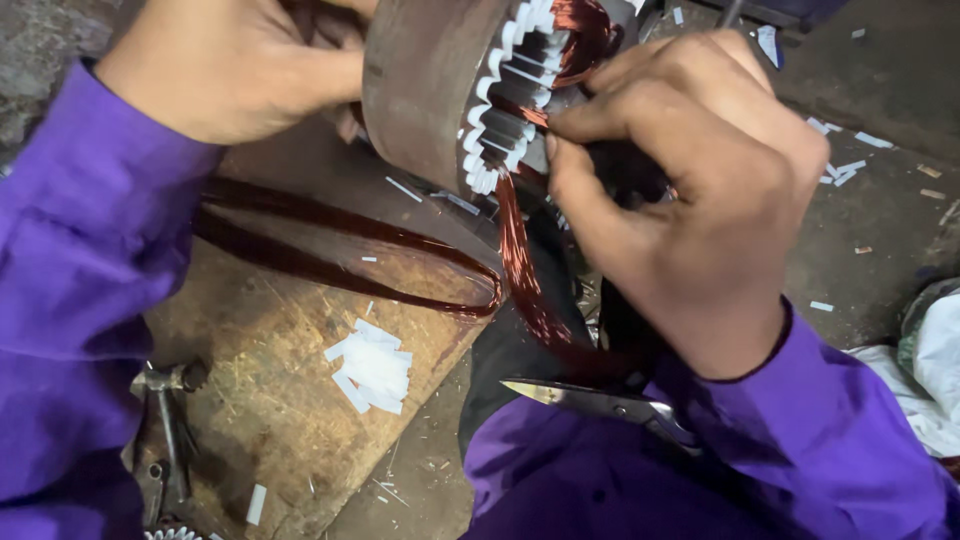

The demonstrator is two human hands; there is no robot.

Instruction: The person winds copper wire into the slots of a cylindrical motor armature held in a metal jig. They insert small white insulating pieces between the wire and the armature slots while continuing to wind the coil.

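A round metal motor stator (425, 85) is held at the top centre, its slots lined with white insulation strips. My left hand (235, 65) grips the stator's outer shell from the left. My right hand (690, 190) pinches a bundle of copper wire (520, 260) at a slot on the stator's open face. More copper wire loops (340, 255) trail down and to the left over a wooden block. Both arms wear purple sleeves.
A wooden block (270, 400) lies below, with white paper strips (375, 370) on it and pliers (165, 440) at its left edge. Scissors (600, 400) rest on my lap. White scraps litter the dark floor (870, 160); crumpled white material (940, 370) sits at right.
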